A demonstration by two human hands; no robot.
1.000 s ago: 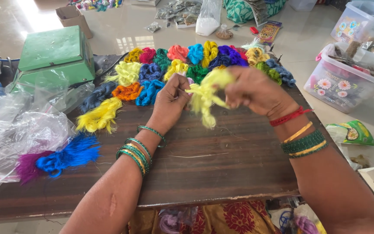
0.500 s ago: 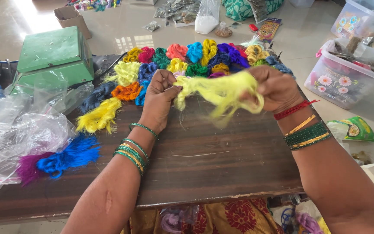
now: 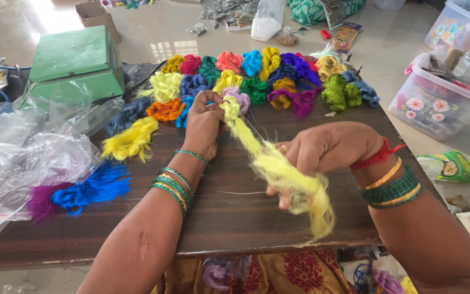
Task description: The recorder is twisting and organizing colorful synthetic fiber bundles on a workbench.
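A hank of pale yellow thread (image 3: pixel 278 169) is stretched between both hands above a dark wooden board (image 3: pixel 229 223). My left hand (image 3: pixel 203 124) pinches its upper end near the far middle of the board. My right hand (image 3: pixel 322 155) grips its fluffy lower part nearer to me, and the loose tail hangs past the fingers. Both wrists carry green bangles; the right one also has a red thread. Several small bundles of coloured thread (image 3: pixel 257 73) lie in rows along the board's far edge.
A yellow bundle (image 3: pixel 130 140) and a blue-and-purple bundle (image 3: pixel 80 191) lie at the board's left beside crumpled clear plastic bags (image 3: pixel 23 147). A green box (image 3: pixel 77 62) stands at back left. Clear plastic tubs (image 3: pixel 441 95) stand on the floor at right, with a green packet (image 3: pixel 448 166).
The right hand has pulled the yellow thread down and toward me, drawing the hank out long. The left hand stays at the far end, holding on.
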